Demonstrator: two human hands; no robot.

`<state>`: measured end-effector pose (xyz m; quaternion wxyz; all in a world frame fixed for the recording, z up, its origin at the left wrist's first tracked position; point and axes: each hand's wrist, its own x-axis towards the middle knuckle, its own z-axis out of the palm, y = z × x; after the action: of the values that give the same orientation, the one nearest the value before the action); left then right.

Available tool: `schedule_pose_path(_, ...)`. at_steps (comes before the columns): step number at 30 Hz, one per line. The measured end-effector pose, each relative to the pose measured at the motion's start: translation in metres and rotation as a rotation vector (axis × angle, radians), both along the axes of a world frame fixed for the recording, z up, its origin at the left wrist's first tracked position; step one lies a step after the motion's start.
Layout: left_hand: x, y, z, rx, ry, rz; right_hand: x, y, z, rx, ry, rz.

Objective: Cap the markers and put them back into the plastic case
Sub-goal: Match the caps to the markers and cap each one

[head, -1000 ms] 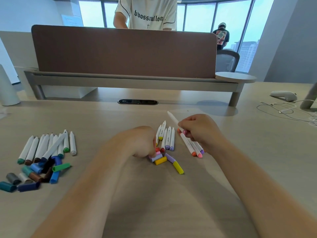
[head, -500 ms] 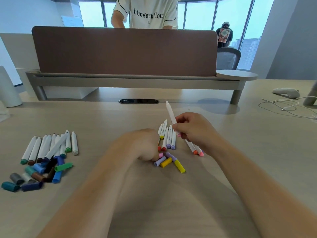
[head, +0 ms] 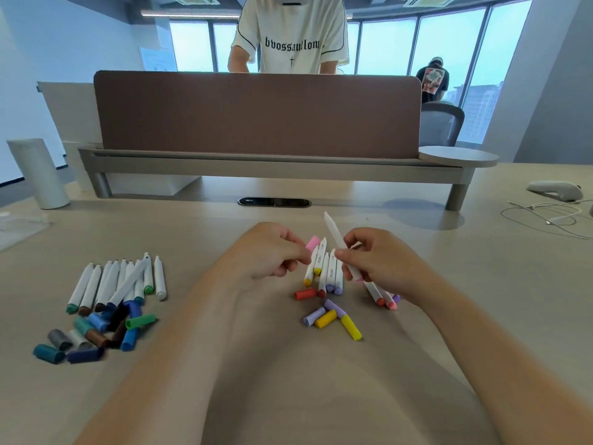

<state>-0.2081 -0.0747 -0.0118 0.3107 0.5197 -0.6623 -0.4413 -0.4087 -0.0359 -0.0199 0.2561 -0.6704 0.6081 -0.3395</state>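
My right hand [head: 375, 261] grips a white marker [head: 337, 239] with a pink end, its tip pointing up and away. My left hand [head: 272, 252] pinches a pink cap [head: 313, 243] just left of that marker, a small gap between them. Below the hands several uncapped white markers [head: 327, 271] lie side by side, with a red cap [head: 305, 293] and lilac and yellow caps [head: 333, 319] nearby. Two more markers [head: 382, 297] lie under my right wrist. At the left lies a row of markers [head: 118, 281] with dark caps [head: 93, 335] in front. A clear plastic case [head: 19, 226] sits at the far left edge.
A brown divider on a grey shelf [head: 256, 162] crosses the desk beyond the hands, with a cable port [head: 274, 202] in front. A white cylinder [head: 38, 173] stands far left. A grey device [head: 555, 189] and white cables [head: 545, 216] lie far right. People stand behind the divider.
My left hand has lifted off the desk with a pink cap and moved up toward the marker. My right hand has kept the marker raised and tilted it more upright.
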Motion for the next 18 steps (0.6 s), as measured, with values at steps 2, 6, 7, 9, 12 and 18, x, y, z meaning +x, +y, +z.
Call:
schedule_pose_path(2,0.0032,-0.0028,-0.0023,0.011,0.131,0.029,-0.0004,0.0018,-0.0002,0.014,0.016,0.036)
schedule_pose_path(6,0.0059,-0.0056,-0.0025,0.002,0.220,0.076,0.0007,0.0029,0.0002,0.022,0.052,0.065)
schedule_pose_path(7,0.0066,-0.0061,-0.0023,-0.002,0.216,0.083,0.0007,0.0029,0.0006,0.025,0.060,0.068)
schedule_pose_path(9,0.0079,-0.0070,-0.0026,-0.010,0.211,0.092,0.0010,0.0029,0.0008,0.025,0.074,0.070)
schedule_pose_path(12,0.0072,-0.0078,-0.0038,-0.034,0.209,0.113,0.0009,0.0009,0.0000,0.027,0.073,0.073)
schedule_pose_path(18,0.0064,-0.0095,-0.0026,-0.055,0.276,0.170,-0.0015,0.0001,-0.0020,0.054,0.095,0.088)
